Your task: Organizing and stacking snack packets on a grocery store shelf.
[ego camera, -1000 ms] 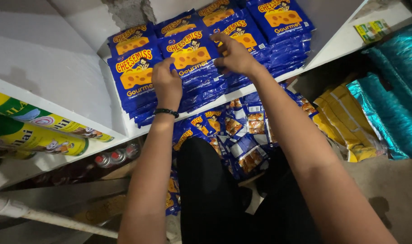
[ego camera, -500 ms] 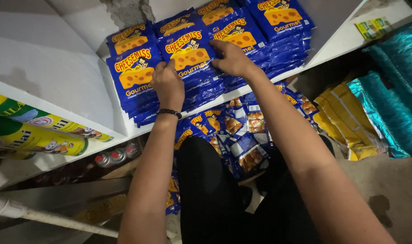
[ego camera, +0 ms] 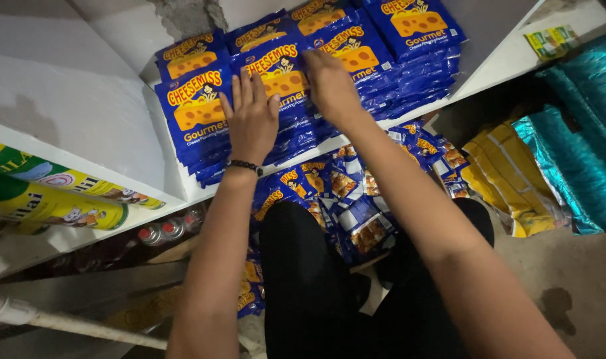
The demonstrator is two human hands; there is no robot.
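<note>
Head view: on the white shelf (ego camera: pixel 153 183), the left hand (ego camera: pixel 251 119) lies flat and open on the middle blue packet stack (ego camera: pixel 283 73), the right hand (ego camera: pixel 329 83) pressing its right edge, neither gripping.

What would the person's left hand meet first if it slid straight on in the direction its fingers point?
The left hand lies flat on a stack of blue packets, fingers pointing to the back of the white shelf. Sliding on, it would probably meet the rear row of blue packets first, then the wall; depth is unclear.

We see a white shelf (ego camera: pixel 496 63) carrying stacks of blue packets (ego camera: pixel 409 40), a small green-yellow packet (ego camera: pixel 549 41) lying apart.
</note>
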